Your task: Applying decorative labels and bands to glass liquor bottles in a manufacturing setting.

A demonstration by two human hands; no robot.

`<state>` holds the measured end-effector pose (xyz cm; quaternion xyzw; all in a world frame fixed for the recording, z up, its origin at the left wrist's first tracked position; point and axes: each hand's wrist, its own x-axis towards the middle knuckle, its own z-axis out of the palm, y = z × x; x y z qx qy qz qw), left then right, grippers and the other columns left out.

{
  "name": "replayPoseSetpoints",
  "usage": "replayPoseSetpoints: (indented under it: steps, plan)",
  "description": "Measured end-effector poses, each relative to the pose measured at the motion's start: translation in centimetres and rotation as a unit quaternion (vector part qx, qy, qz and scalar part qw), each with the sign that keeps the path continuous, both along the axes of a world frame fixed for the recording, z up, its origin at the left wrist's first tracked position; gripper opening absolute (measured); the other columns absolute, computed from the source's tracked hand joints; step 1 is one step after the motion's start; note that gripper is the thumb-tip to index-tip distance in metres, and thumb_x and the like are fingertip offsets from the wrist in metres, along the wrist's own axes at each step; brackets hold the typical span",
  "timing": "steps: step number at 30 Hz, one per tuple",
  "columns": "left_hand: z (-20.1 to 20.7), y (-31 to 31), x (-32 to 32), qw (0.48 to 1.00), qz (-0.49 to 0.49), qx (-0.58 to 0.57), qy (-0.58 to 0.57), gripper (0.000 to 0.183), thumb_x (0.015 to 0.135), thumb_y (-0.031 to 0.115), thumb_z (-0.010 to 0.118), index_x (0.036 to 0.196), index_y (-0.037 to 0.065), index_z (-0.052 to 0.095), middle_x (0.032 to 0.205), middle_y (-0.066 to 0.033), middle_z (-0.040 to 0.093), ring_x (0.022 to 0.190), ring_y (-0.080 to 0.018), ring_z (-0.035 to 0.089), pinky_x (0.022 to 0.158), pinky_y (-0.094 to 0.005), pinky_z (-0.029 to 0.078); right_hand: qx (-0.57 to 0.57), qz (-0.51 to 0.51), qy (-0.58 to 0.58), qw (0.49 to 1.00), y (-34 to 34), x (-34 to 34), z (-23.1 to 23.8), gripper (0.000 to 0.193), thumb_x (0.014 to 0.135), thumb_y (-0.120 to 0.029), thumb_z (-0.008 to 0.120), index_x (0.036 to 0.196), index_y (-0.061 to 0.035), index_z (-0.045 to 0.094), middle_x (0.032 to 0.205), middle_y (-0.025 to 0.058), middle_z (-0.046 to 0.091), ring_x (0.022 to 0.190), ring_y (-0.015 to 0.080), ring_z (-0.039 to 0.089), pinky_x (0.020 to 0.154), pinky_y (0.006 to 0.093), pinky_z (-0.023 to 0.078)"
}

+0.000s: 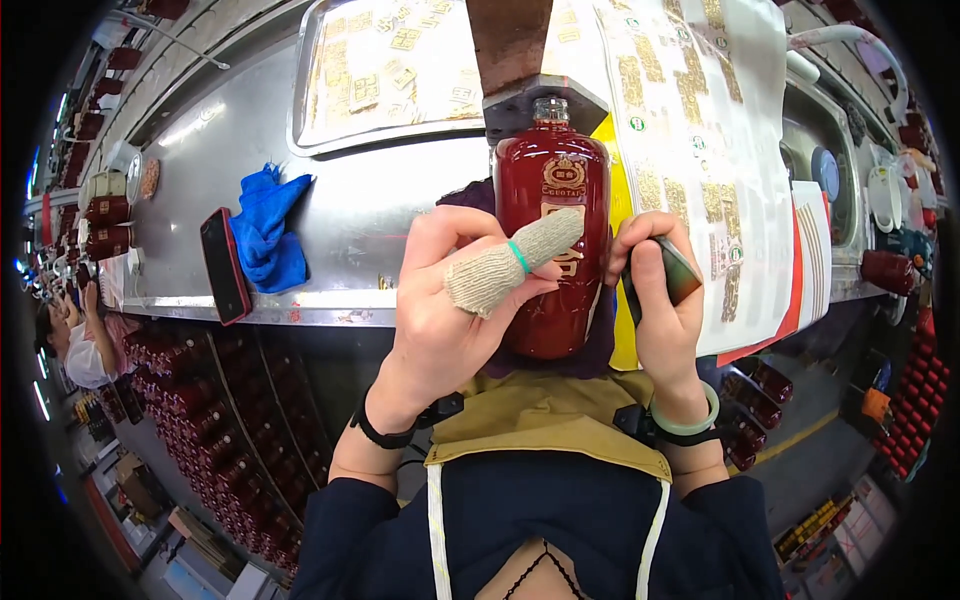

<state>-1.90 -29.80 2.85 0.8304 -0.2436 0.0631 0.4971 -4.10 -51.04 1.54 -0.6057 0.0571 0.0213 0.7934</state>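
A glossy dark red ceramic bottle (552, 250) stands upright between both hands, close to the person's chest, its gold label facing up toward the camera; the left hand (450, 300) curls around the bottle's left side, its thumb, in a knitted grey finger cot (510, 262), pressing across the label (seemingly to smooth it); the right hand (665, 300) closes around a small dark block (668, 272) held against the bottle's right side. Beyond the hands, the steel surface (350, 215) carries sheets of gold labels (690, 110); left of the left hand lie a blue cloth (268, 228) and a red-edged phone (225, 265).
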Motion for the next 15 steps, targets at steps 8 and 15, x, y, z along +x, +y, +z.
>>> replayPoseSetpoints:
  steps: [8, 15]
  plan:
    - [0.4, -1.2, -0.1, 0.991, 0.023, -0.124, 0.045, 0.042, 0.08, -0.006, 0.081, 0.121, -0.003, 0.069, 0.102, -0.0092, 0.069, 0.094, -0.0196, 0.065, 0.086, -0.0322, 0.051, -0.361, 0.02, -0.244, 0.9, 0.5, 0.8, 1.8, 0.036, 0.078, -0.009, 0.088, 0.11, -0.0048, 0.071, 0.101, 0.0096, 0.059, 0.081, 0.0211, 0.06, 0.071, 0.0336, 0.051]
    - [-0.1, -0.4, 0.2, 0.985, 0.041, -0.164, 0.017, 0.067, 0.077, 0.006, 0.087, 0.137, -0.002, 0.058, 0.114, -0.0091, 0.07, 0.103, -0.0204, 0.06, 0.091, -0.0343, 0.047, -0.411, 0.007, -0.285, 0.866, 1.0, 1.7, 2.2, 0.029, 0.076, -0.003, 0.086, 0.102, -0.01, 0.077, 0.102, 0.0088, 0.06, 0.084, 0.0237, 0.064, 0.066, 0.0355, 0.051]
